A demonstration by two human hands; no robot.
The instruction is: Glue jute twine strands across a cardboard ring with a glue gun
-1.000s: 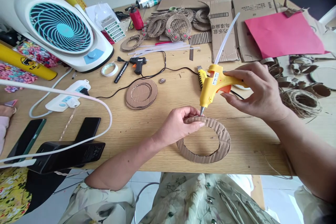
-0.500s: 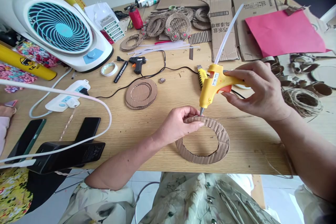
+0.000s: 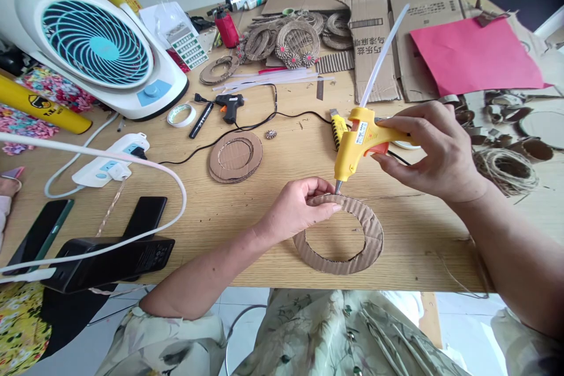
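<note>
Right hand (image 3: 445, 155) grips yellow glue gun (image 3: 349, 153), nozzle (image 3: 338, 187) down at far edge of corrugated cardboard ring (image 3: 372, 238), just beside left hand (image 3: 293, 210) pinching that rim.

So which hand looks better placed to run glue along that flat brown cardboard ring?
The right hand, most likely: it holds the yellow pistol-shaped glue gun, whose metal nozzle points down at the flat brown corrugated cardboard ring. The left hand is occupied, pinching that ring near the nozzle.
</note>
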